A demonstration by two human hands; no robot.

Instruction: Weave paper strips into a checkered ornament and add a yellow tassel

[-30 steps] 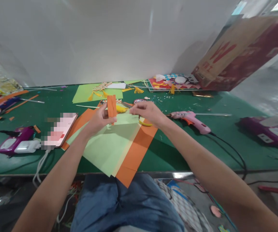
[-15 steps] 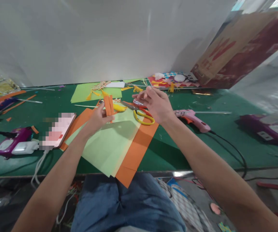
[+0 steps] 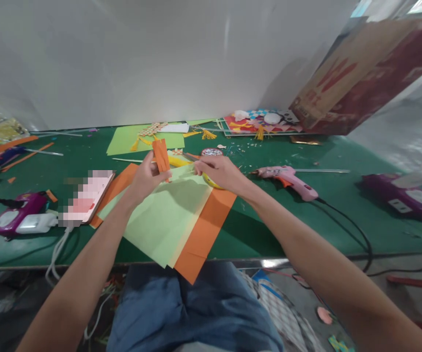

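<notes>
My left hand (image 3: pixel 146 175) is closed on a folded strip of orange paper (image 3: pixel 161 154), held upright between thumb and fingers. To its right, my right hand (image 3: pixel 218 173) is over the scissors (image 3: pixel 212 182), fingers pinched together above the green paper. What the pinch holds, if anything, is too small to make out. The scissors' yellow handle shows below that hand; the rest is mostly covered. Between my hands lies a yellow object (image 3: pixel 179 162), partly hidden. Pale green sheets (image 3: pixel 159 220) rest on orange sheets (image 3: pixel 205 227) under both hands, overhanging the table's front edge.
On the right lie a pink glue gun (image 3: pixel 291 182) with a cord and a purple device (image 3: pixel 401 195). A phone (image 3: pixel 89 200) and another purple device (image 3: pixel 20 215) lie left. Tasselled paper pieces (image 3: pixel 154 129) and a cardboard box (image 3: pixel 365 73) stand at the back.
My right hand has come down and left from above the scissors, its fingers closing into a pinch. The orange strip in my left hand has tilted and shifted slightly up and left.
</notes>
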